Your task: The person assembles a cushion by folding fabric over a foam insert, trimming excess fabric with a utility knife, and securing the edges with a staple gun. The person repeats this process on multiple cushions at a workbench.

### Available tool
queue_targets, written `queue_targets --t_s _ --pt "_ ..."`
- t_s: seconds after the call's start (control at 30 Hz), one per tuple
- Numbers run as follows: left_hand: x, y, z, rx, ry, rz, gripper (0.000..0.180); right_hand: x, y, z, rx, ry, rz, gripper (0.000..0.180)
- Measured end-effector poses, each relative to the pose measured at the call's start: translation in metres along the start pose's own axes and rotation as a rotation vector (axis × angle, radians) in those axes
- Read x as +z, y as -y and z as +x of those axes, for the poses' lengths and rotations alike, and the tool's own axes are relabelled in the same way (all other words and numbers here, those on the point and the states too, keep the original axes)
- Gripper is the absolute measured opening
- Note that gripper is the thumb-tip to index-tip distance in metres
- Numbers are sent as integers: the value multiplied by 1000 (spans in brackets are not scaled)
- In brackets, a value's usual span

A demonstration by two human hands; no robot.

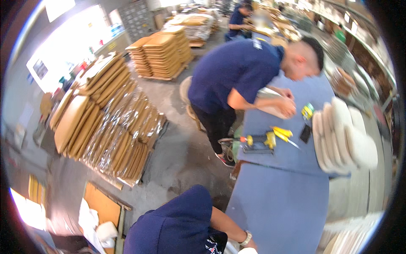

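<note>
My left forearm, with a metal-band watch (246, 238) on the wrist, comes from a navy sleeve (177, 216) at the lower edge. Only the back part of my left hand (252, 244) shows over the near end of the blue-grey tabletop (279, 203). Right beside it, a small part of a whitish thing (248, 251) is cut off by the picture's edge. The fingers are out of sight, so whether they grip it cannot be seen. My right hand is not in view.
Across the table a co-worker in navy (237, 72) bends over a pale padded piece (272, 108). Yellow-handled tools (282, 133), a yellow-and-black tool (260, 146) and a dark flat object (305, 133) lie there. Cream cushions (338, 139) stand at right, brown pad stacks (122, 139) at left.
</note>
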State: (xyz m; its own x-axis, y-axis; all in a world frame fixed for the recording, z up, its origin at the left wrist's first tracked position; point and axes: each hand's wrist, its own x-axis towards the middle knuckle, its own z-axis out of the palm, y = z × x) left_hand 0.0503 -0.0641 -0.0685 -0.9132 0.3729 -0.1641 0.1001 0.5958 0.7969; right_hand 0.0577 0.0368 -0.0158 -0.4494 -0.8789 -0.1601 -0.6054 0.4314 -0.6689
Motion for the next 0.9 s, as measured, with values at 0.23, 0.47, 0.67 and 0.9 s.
queue_targets --t_s 0.23,0.47,0.67,0.9 --pt "-7 12 -105 -138 -275 29 46 94 129 61 -252 306 113 46" --pt "-1 14 -152 -194 -389 73 43 137 184 61 -344 423 145 45" --pt "4 17 -160 -203 -433 81 41 128 173 73 -303 396 118 45" --pt "9 17 -158 -205 -438 93 39 108 149 88 -235 347 104 44"
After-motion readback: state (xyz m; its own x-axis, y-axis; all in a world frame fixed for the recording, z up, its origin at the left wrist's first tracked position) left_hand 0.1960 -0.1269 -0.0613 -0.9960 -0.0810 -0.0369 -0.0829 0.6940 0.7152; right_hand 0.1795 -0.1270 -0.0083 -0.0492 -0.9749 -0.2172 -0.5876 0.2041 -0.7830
